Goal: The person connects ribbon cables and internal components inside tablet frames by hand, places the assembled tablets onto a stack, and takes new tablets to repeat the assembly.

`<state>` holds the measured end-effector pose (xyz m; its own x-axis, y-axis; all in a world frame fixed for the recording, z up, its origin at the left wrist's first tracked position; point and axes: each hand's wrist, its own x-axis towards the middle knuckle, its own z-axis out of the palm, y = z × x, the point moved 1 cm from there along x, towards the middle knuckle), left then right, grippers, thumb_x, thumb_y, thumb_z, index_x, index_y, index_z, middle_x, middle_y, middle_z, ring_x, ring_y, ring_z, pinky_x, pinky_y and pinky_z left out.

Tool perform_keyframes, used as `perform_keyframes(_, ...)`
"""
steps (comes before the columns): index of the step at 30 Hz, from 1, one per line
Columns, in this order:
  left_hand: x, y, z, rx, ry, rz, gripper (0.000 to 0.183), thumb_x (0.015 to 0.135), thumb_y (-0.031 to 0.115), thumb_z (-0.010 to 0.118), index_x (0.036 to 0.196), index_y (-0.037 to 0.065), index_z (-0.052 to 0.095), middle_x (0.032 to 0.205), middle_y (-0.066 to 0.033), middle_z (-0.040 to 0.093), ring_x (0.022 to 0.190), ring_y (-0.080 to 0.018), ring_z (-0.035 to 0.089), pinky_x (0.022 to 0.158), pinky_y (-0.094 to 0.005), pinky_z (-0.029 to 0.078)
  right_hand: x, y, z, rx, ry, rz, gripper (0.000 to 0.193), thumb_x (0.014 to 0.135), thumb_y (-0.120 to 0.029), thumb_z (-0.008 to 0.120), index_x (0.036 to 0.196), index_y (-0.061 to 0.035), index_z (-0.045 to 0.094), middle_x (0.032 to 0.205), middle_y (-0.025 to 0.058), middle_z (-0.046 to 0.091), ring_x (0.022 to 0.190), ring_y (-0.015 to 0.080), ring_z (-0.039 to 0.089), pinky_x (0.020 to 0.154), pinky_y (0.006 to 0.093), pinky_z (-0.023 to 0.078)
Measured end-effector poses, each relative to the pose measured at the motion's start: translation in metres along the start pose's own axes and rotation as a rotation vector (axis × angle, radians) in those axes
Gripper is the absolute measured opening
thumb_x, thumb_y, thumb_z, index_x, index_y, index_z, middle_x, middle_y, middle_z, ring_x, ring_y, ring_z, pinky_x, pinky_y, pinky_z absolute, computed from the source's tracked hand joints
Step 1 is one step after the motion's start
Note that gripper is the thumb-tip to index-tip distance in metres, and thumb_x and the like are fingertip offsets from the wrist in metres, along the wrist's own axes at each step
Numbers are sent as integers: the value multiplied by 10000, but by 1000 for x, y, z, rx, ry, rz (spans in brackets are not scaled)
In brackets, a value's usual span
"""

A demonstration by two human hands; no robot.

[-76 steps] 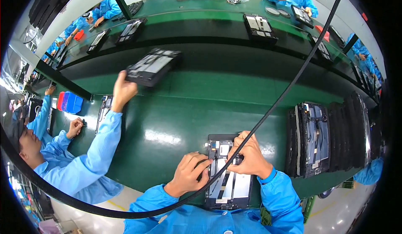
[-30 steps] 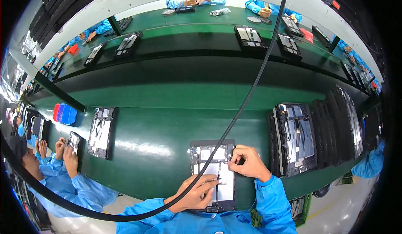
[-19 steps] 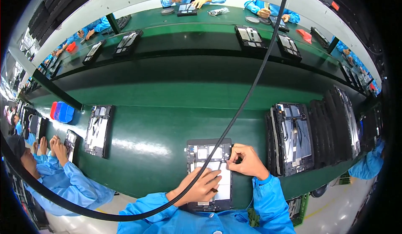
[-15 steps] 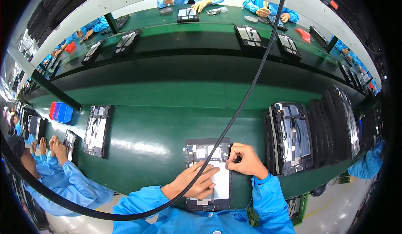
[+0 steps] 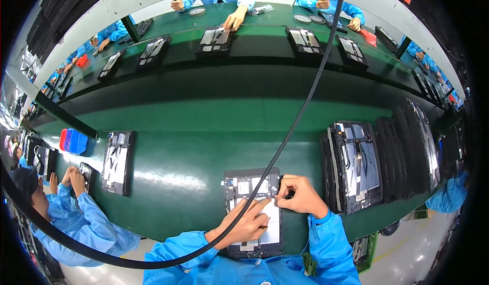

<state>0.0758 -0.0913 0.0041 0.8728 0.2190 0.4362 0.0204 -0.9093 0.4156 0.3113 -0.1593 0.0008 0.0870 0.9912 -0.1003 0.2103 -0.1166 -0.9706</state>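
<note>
An opened tablet (image 5: 274,223), its inner parts and white battery showing, lies on the green bench right in front of me. My left hand (image 5: 241,226) rests over the middle of it, fingers apart and partly bent, the foremost reaching toward my right fingertips. At the tablet's upper right edge my right hand (image 5: 301,197) is closed in a pinch; whatever it grips, if anything, is too small to make out. A black cable crosses in front of my left hand and hides part of it.
Stacked opened tablets (image 5: 360,167) with black padded layers stand at right. Another opened tablet (image 5: 116,162) lies at left, near blue and red bins (image 5: 75,141). A co-worker (image 5: 84,226) sits at left. A raised shelf with several tablets runs across the far side; a black cable (image 5: 291,132) hangs through the view.
My left hand has shifted slightly right and its foremost finger reaches closer to my right fingertips. My right hand stays put. Across the bench, a co-worker's hand has brought a tablet onto the shelf.
</note>
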Motion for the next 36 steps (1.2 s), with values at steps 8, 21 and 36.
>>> perform_keyframes(8, 2, 2, 1, 13, -29, -10, 217, 837, 169, 831, 786, 38, 666, 1376, -216, 706, 1013, -315, 660, 827, -448, 521, 0, 3, 1, -64, 24, -26, 168, 751, -44, 853, 776, 10, 695, 815, 79, 657, 712, 146, 644, 655, 318, 502)
perform_keyframes(21, 8, 6, 3, 54, -81, 25, 292, 828, 233, 853, 796, 2, 678, 1311, -276, 686, 975, -333, 639, 825, -437, 531, -1, -5, 0, -60, 34, 45, 144, 740, -4, 854, 772, 5, 714, 814, 38, 658, 747, 110, 635, 674, 289, 510)
perform_keyframes(36, 8, 2, 0, 78, -29, 20, 166, 794, 113, 799, 876, 48, 669, 1327, -172, 725, 989, -295, 672, 794, -422, 513, 11, 2, 10, -117, 237, -143, 132, 847, -127, 954, 940, -74, 878, 714, 5, 565, 625, 94, 446, 562, 320, 326)
